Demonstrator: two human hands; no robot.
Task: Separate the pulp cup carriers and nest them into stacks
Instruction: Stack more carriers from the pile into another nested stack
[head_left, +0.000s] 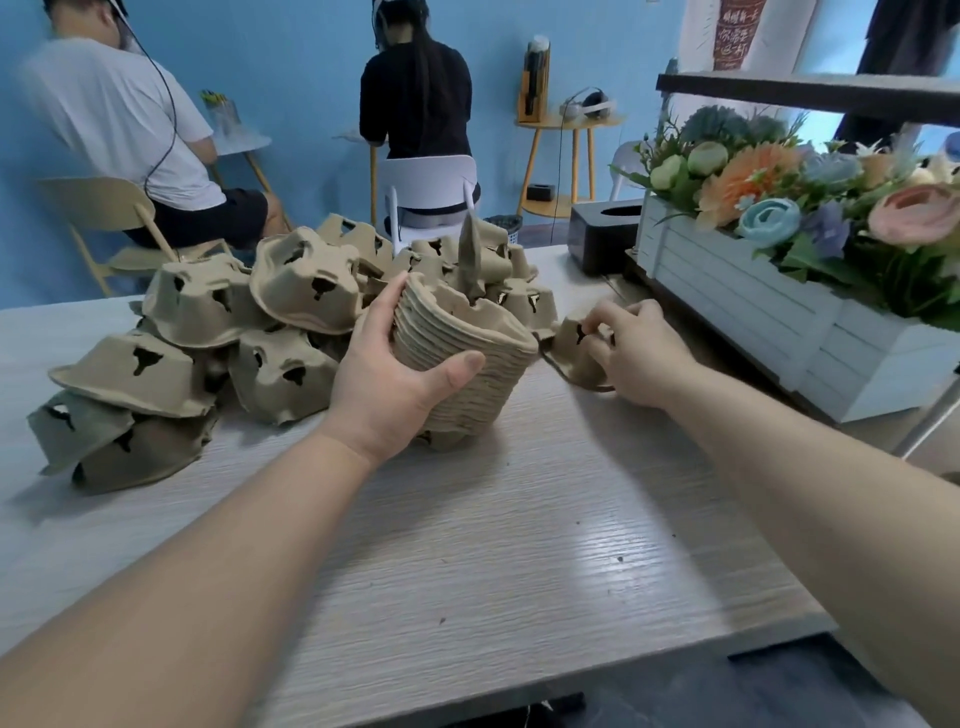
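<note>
My left hand (387, 384) grips a tall nested stack of carriers (457, 364), brown ribbed pulp tilted on the surface (493, 545), thumb on its near side and fingers curled over its far rim. My right hand (631, 345) pinches a single carrier (571, 348) just beside it. A loose pile of carriers (234, 322) crowds the left and back. A white flower box (769, 312) hems the right; the near surface lies open.
</note>
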